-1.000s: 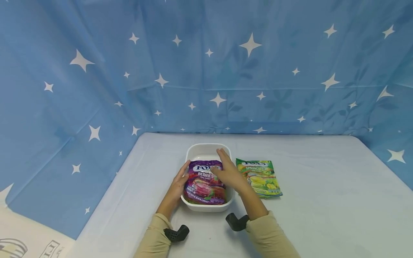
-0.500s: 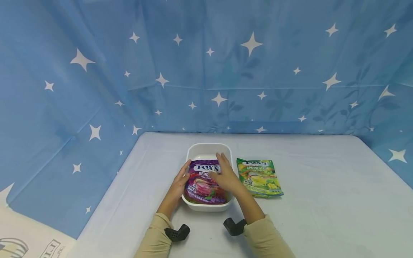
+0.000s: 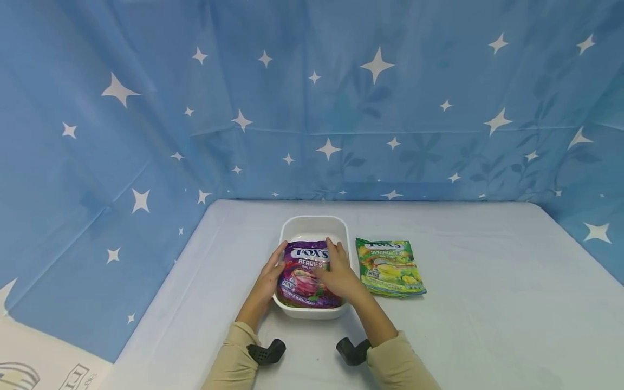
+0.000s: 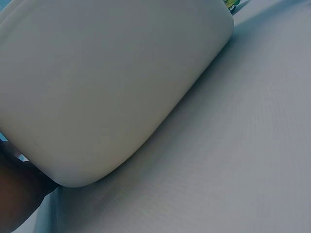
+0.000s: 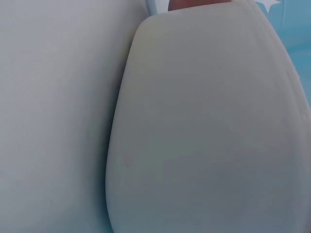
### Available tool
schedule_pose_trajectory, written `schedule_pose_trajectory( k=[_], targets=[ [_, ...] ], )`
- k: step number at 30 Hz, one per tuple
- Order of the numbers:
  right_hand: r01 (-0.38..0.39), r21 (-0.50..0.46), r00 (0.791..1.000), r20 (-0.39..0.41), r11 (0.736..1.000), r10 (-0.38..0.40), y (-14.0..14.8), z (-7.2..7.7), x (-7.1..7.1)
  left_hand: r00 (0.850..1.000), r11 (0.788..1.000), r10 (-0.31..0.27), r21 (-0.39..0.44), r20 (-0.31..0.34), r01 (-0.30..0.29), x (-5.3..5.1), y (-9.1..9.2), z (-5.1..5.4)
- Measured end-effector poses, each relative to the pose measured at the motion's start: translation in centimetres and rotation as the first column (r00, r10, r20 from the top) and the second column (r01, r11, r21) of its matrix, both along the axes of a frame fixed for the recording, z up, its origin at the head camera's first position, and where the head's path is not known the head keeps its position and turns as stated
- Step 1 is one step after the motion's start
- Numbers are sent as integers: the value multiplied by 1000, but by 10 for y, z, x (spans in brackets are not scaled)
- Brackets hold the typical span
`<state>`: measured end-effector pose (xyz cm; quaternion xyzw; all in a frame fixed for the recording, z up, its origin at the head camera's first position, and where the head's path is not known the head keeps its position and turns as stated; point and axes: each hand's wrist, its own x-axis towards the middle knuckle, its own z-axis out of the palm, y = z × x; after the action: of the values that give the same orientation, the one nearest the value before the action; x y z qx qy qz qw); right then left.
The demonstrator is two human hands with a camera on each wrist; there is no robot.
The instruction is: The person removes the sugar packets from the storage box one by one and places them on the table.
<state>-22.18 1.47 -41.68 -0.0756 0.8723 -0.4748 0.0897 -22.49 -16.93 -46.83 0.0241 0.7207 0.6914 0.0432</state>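
A purple candy bag marked "FOX'S BERRIES" lies face up in a white plastic tub, covering its near and middle part. At the tub's left side, my left hand holds the wall, thumb over the rim by the bag's edge. My right hand rests over the bag's right side with fingers fairly straight and thumb on its front. In the left wrist view the tub's outer wall fills much of the frame, a bit of hand at lower left. The tub wall also dominates the right wrist view.
A green and yellow candy bag marked "SPRING TEA" lies flat just right of the tub. White cloth covers the table. A blue curtain with white stars hangs behind and to the left.
My right hand has come down and slightly left onto the purple candy bag, fingertips lower than before. My left hand, the tub and the green bag stay in place.
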Motion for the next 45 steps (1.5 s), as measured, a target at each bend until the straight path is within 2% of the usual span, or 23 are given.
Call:
schedule_pose_trajectory(
  k=[7,12,20,25,30,31,37,38,45],
  targets=[
    [23,-30,1000,21,999,-23,2,-2,0,999,1000,14,-1,42,-14,-1,0,0],
    [44,-105,997,66,993,-38,5,-2,0,999,1000,12,-12,48,-12,-1,0,0],
    [108,-214,977,201,971,-64,10,-2,-3,999,1000,7,-20,42,-6,-1,0,0],
    [126,-296,968,246,947,-51,12,-2,-5,999,1000,3,-24,35,-2,0,0,0],
    [117,-360,967,254,925,-23,12,-2,-6,999,999,10,-33,34,-8,-1,0,0],
    [112,-369,967,256,923,-15,12,-2,-6,999,1000,8,-29,33,-7,1,0,3],
    [77,-365,966,256,928,21,13,-2,-6,1000,1000,-6,-15,5,6,1,0,4],
    [71,-359,967,253,931,24,13,-1,-6,1000,1000,-6,-16,2,6,-1,0,0],
    [22,-365,974,216,931,62,14,-3,-6,1000,999,10,-34,20,-9,0,0,0]
  ],
)
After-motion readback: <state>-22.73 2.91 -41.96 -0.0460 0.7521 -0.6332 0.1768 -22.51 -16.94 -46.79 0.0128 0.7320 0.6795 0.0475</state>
